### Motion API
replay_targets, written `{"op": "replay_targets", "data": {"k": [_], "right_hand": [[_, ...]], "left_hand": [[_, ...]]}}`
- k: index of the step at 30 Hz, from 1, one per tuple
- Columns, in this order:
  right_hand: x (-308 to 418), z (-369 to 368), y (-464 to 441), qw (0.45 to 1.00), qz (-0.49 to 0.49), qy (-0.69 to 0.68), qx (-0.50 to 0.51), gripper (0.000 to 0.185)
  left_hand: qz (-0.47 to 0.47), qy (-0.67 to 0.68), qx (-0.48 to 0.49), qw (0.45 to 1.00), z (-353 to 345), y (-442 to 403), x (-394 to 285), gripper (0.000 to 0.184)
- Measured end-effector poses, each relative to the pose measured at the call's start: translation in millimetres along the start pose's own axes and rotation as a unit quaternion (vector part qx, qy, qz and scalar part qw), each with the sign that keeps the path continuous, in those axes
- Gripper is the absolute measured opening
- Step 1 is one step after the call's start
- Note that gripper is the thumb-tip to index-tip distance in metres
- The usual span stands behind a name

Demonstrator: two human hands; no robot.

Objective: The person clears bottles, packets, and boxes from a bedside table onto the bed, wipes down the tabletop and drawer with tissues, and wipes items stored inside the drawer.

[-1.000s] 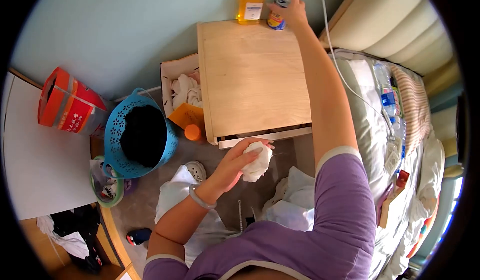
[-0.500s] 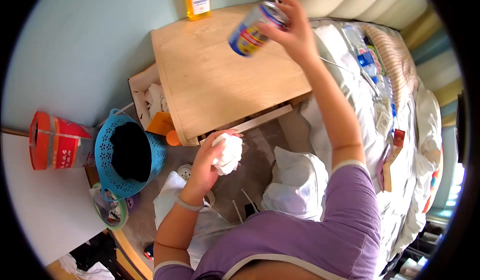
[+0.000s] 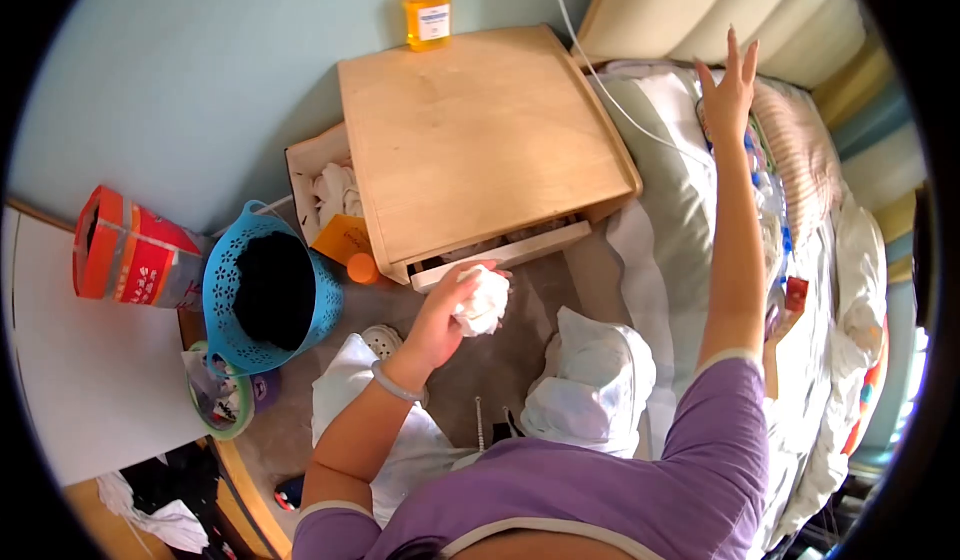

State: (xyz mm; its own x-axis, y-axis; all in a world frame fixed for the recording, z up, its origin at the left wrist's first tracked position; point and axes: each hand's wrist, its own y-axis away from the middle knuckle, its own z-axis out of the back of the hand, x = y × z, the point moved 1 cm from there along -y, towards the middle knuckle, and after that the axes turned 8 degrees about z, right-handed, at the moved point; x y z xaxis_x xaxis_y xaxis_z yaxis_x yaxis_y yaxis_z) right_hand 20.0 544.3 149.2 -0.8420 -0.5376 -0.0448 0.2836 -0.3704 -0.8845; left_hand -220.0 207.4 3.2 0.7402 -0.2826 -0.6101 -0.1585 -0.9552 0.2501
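Note:
My left hand [image 3: 440,318] is closed around a crumpled white cloth or tissue [image 3: 482,302], in front of the wooden nightstand [image 3: 480,130]. My right hand [image 3: 730,90] reaches over the head of the bed with its fingers spread and nothing in them. Below and beside it, several clear plastic bottles [image 3: 768,195] lie along the bed, partly hidden by my hand and forearm. The drinks can does not show.
A bottle of amber liquid [image 3: 428,15] stands at the nightstand's back edge. A white cable [image 3: 625,110] hangs across the bed's corner. To the left are a blue basket [image 3: 325,305] with dark contents, a red bag [image 3: 140,260] and an open box [image 3: 305,175].
My right hand has moved right from above the nightstand to the bed and let go of the drinks can. My left hand keeps the white wad. The view has shifted slightly.

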Motion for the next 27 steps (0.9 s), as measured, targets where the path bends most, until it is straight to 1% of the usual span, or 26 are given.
{"op": "replay_targets", "data": {"k": [1,2,4,6,8,10,12,13,16,17,20,23,24,26,27], "right_hand": [[37,4,-16,0.991,0.043,-0.11,-0.056,0.055],[76,5,-25,0.966,0.083,-0.218,-0.109,0.05],[150,-10,-26,0.919,0.119,-0.374,-0.022,0.041],[210,-45,-34,0.877,0.053,-0.462,0.12,0.037],[235,-117,-44,0.877,0.002,-0.457,0.148,0.04],[245,-185,-62,0.905,-0.057,-0.386,0.169,0.054],[249,-230,-83,0.906,-0.107,-0.342,0.226,0.061],[252,-241,-87,0.904,-0.132,-0.317,0.255,0.064],[264,-255,-93,0.894,-0.115,-0.295,0.317,0.064],[268,-253,-88,0.917,-0.108,-0.28,0.262,0.058],[266,-254,-73,0.92,-0.108,-0.345,0.154,0.052],[262,-203,-51,0.884,-0.143,-0.438,0.087,0.045],[254,-186,-44,0.868,-0.158,-0.464,0.084,0.044],[233,-147,-29,0.835,-0.188,-0.511,0.077,0.044],[220,-121,-23,0.806,-0.2,-0.553,0.069,0.042]], "left_hand": [[0.002,-0.002,0.0,1.0,-1,1,-2,0.036],[0.007,-0.004,-0.001,1.0,-2,2,-4,0.036],[0.002,-0.004,-0.002,1.0,-3,3,-11,0.036],[0.002,0.005,-0.005,1.0,-1,4,-17,0.037],[0.005,0.03,-0.01,0.999,2,4,-22,0.037],[-0.016,0.02,-0.012,1.0,4,4,-24,0.04],[-0.041,-0.002,-0.025,0.999,5,2,-24,0.045],[-0.049,0.0,-0.01,0.999,8,1,-24,0.045],[-0.031,0.006,-0.006,0.999,6,2,-30,0.044],[-0.026,0.01,-0.004,1.0,5,3,-32,0.043],[-0.027,0.021,-0.017,0.999,7,3,-31,0.037],[-0.048,0.006,-0.046,0.998,12,1,-31,0.042],[-0.045,0.006,-0.071,0.996,12,1,-32,0.041],[-0.045,0.014,-0.043,0.998,14,2,-34,0.04],[-0.045,0.025,-0.053,0.997,13,4,-35,0.039]]}}
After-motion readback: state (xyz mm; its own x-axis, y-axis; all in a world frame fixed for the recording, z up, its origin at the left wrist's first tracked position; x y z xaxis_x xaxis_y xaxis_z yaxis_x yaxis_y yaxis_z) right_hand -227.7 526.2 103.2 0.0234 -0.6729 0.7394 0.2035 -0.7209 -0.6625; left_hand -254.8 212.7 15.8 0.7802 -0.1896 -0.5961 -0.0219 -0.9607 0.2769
